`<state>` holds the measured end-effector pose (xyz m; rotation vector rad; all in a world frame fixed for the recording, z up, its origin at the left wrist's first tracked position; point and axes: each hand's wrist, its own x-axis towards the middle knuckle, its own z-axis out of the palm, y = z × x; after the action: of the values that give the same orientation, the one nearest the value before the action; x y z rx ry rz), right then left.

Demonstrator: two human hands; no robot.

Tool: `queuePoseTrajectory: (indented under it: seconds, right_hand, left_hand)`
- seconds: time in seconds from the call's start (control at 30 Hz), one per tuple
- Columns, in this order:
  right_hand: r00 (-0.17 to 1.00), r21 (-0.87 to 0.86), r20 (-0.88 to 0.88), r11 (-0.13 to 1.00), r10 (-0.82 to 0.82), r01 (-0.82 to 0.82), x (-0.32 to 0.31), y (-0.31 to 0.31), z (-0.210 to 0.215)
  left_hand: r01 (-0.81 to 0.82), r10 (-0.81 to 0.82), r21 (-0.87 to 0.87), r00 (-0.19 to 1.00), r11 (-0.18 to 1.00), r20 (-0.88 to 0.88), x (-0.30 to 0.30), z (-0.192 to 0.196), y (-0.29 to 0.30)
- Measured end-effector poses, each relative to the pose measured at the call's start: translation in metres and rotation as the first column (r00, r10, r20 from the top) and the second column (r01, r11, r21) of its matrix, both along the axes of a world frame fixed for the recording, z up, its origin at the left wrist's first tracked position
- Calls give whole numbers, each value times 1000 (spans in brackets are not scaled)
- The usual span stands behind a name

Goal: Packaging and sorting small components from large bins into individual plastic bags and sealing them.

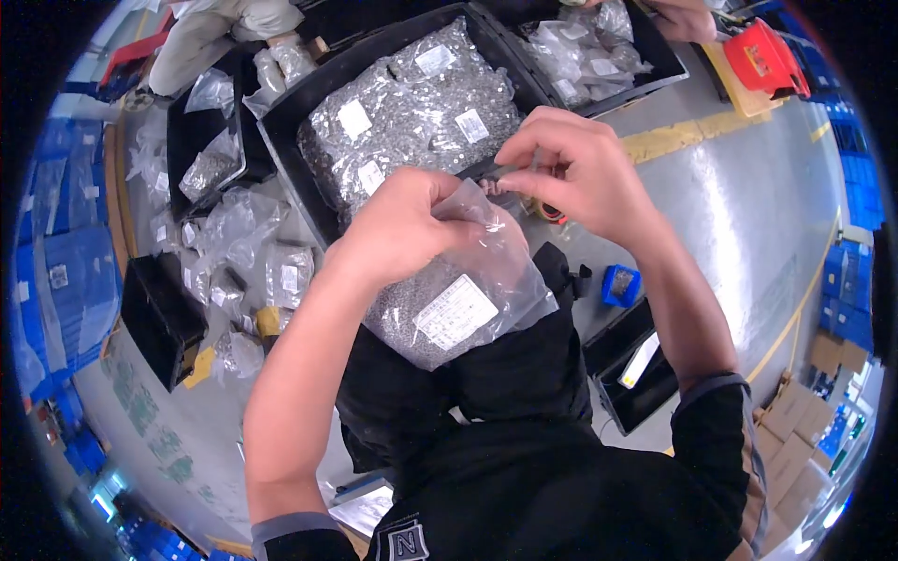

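A clear plastic bag (513,271) of small grey metal parts, with a white label on its front, lies over my lap. My left hand (398,224) is closed on the bag's upper edge, thumb and fingers pinching the film. Just right of it, my right hand (575,173) is curled with thumb and forefinger close together beside the bag's mouth. Something small and greyish is at those fingertips; I cannot make out what it is. Right behind the bag stands a black crate (292,173) holding large clear bags of shiny metal parts (421,103).
Smaller bags (243,220) litter the floor at left, beside a black bin (161,313). Another black crate (655,79) of bags is at the far right, near a red bin (762,58). A small blue box (619,285) sits right of my knees. Another person's leg (192,51) shows far left.
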<state>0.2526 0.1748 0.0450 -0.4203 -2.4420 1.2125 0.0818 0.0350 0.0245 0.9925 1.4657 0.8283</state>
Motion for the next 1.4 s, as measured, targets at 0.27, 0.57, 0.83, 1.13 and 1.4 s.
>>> queuePoseTrajectory:
  seconds: [0.27,0.57,0.83,1.13,1.4]
  right_hand:
    - [1000,1,-1,1000,-26,26,3,-2,1]
    - [960,28,-49,961,-275,277,-1,-12,-19]
    - [934,210,-188,916,-304,341,19,-69,-25]
    - [985,-599,115,781,-132,174,9,-73,-31]
    - [995,-470,99,882,23,26,3,-48,-27]
  left_hand:
    - [-1,6,-33,985,999,175,-5,2,1]
    - [-94,99,-46,986,995,136,-2,12,-2]
    - [-152,158,141,987,978,-35,-4,4,-5]
    - [-243,303,368,946,898,-116,-2,2,-17]
    - [-172,183,198,983,965,-34,-4,16,-22]
